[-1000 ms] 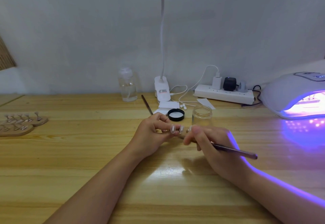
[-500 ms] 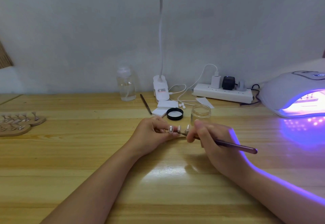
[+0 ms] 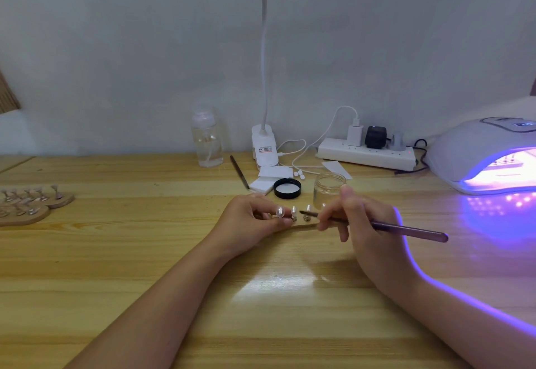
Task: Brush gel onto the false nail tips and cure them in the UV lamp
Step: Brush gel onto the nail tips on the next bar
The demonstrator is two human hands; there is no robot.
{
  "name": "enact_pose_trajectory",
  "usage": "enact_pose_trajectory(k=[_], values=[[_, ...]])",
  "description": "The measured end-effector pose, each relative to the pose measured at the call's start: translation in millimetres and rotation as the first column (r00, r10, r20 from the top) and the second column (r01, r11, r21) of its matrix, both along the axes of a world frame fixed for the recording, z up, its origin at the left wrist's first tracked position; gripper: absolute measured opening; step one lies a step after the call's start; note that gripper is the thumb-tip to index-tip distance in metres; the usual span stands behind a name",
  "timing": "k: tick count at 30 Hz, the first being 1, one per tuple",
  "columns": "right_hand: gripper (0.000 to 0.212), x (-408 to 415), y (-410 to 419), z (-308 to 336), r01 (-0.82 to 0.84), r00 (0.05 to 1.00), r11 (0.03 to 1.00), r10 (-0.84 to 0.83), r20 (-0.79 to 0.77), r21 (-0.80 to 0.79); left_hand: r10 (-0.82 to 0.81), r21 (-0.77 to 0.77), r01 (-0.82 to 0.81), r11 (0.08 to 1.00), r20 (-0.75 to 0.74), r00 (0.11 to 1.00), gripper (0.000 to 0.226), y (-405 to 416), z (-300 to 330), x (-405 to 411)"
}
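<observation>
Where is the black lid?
The black lid lies on the table's middle, just beyond the left hand, left of the open glass jar.

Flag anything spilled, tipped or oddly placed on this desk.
Nothing spilled or tipped. The glass jar stands upright and open, its black lid lying inside-up beside it. The UV lamp is glowing while the nail tips are outside it.

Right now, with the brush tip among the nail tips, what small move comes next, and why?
Probably ease the brush in the right hand slightly left onto the nail tip. Its bristles sit just short of it, while the left hand holds the wooden holder.
</observation>
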State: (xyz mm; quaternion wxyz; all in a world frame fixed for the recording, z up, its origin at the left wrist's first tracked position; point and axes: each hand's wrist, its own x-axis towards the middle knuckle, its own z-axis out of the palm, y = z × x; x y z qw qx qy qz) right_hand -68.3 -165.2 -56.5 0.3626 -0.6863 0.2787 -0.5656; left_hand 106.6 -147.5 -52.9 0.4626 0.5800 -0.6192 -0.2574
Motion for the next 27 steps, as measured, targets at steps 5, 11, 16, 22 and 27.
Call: enact_pose_trajectory(k=[5, 11, 16, 22, 27], values=[[0.043, -3.5, -6.5, 2.9, 0.072, 0.984, 0.995, -0.083, 0.157, 0.073, 0.047, 0.020, -0.047, 0.999, 0.013, 0.999, 0.016, -1.6, 0.9, -0.9], [0.043, -6.9, -14.0, 2.9, 0.132, 0.965, 0.983, -0.156, 0.210, 0.125, 0.002, 0.055, -0.006, 0.998, 0.074, 0.997, 0.028, -1.6, 2.3, -0.7], [0.045, -10.7, -17.0, 2.2, 0.155, 0.961, 0.976, -0.185, 0.207, 0.152, -0.021, 0.045, 0.014, 0.999, 0.175, 0.984, 0.031, -1.1, 7.4, 5.3], [0.031, -11.1, -18.2, 5.6, 0.180, 0.964, 0.968, -0.209, 0.164, 0.172, -0.047, 0.078, 0.030, 0.997, 0.231, 0.972, 0.033, -1.9, 10.9, 5.8], [0.030, -17.6, -31.5, 15.8, 0.249, 0.951, 0.945, -0.281, 0.133, 0.213, 0.004, -0.039, 0.004, 0.999, 0.189, 0.982, 0.026, -5.8, 7.2, -6.7]])
